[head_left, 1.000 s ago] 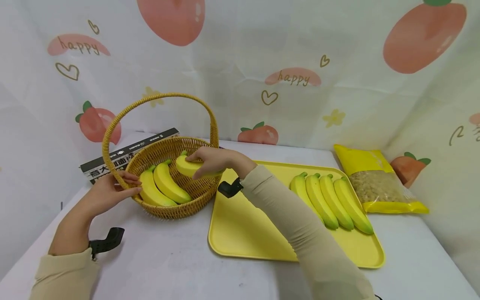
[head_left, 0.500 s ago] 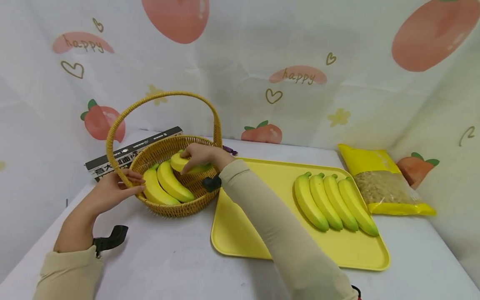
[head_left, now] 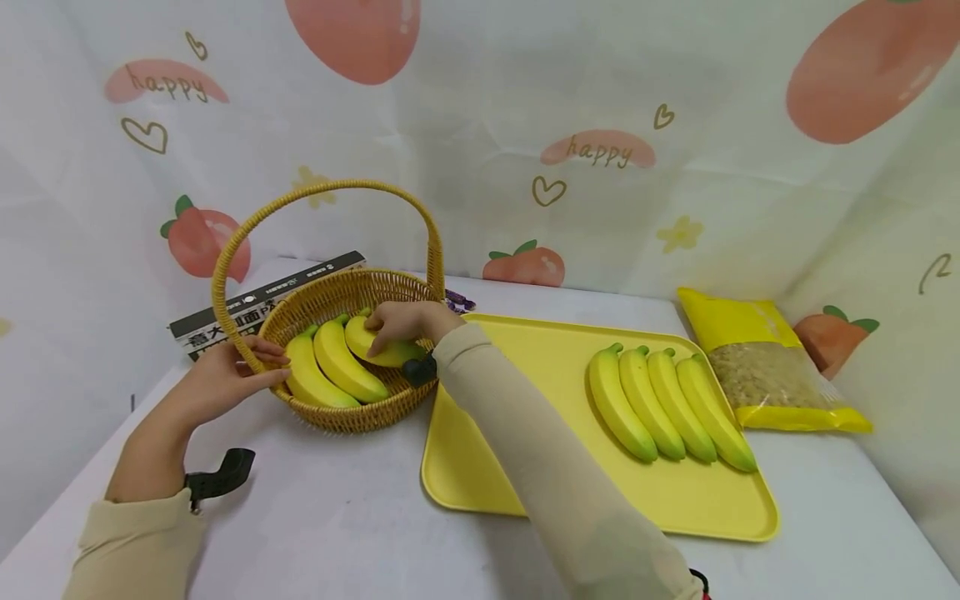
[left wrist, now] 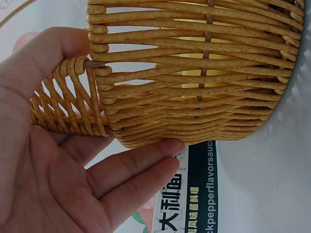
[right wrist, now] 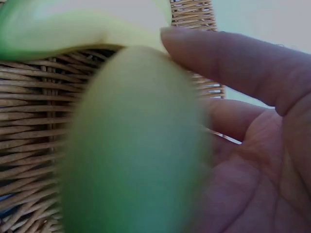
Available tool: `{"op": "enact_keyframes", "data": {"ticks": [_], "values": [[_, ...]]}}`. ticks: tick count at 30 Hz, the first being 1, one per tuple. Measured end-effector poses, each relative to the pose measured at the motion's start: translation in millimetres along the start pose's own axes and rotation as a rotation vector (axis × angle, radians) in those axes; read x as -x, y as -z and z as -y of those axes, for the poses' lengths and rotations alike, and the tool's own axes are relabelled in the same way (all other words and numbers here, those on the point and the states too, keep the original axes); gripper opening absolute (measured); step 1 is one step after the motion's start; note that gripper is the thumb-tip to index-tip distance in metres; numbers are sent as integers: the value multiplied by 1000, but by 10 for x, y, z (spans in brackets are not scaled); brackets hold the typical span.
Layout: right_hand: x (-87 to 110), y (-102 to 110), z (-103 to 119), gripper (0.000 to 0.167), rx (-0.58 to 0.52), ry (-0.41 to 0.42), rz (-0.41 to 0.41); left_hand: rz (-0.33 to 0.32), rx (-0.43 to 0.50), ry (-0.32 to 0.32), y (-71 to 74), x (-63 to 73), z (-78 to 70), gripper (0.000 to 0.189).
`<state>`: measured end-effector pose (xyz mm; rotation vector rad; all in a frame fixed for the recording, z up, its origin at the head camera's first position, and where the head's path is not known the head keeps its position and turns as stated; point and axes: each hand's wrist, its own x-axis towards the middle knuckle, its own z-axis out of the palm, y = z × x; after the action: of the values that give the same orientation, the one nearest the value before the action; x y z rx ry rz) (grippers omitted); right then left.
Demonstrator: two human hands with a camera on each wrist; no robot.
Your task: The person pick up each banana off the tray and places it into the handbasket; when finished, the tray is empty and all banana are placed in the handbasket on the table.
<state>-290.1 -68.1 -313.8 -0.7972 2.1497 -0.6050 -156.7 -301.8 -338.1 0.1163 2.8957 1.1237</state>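
My left hand (head_left: pixel 217 382) grips the side of the yellow wicker basket (head_left: pixel 337 423) at the foot of its tall handle. In the left wrist view the thumb lies at the rim and the other fingers reach along the outside of the weave. Inside the basket my right hand (head_left: pixel 411 322) holds a banana (head_left: pixel 388 358), its green tip (right wrist: pixel 136 160) close to the right wrist camera. Left of it in the basket lie two more bananas, one in the middle (head_left: pixel 345 367) and one by the near-left wall (head_left: pixel 309 375).
Several bananas (head_left: pixel 660 404) lie side by side on the right part of a yellow tray (head_left: pixel 480 467). Behind the tray's right edge rests a yellow bag (head_left: pixel 765 367). A dark printed box (head_left: pixel 300 279) stands behind the basket, and purple wrapped items (head_left: pixel 459 300) lie beyond its right side.
My right hand has moved left and down into the basket with the banana, which now lies lower beside the other two. My left hand stays on the basket.
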Motion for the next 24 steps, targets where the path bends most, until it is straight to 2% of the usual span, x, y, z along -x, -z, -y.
{"op": "enact_keyframes", "data": {"ticks": [4,7,10,16,24], "values": [[-29,-36,-7,61,-135,-47,69,-1,2,3,9,5,-1,45],[-33,-49,-8,60,-160,-64,79,-3,1,5,8,4,-3,45],[-12,-45,-13,57,-163,-61,54,-1,4,8,1,2,-3,46],[100,5,-25,58,-132,14,-37,-2,3,4,-12,7,-6,46],[430,74,-47,61,-7,191,-88,-6,-3,11,-18,19,-19,47]]}}
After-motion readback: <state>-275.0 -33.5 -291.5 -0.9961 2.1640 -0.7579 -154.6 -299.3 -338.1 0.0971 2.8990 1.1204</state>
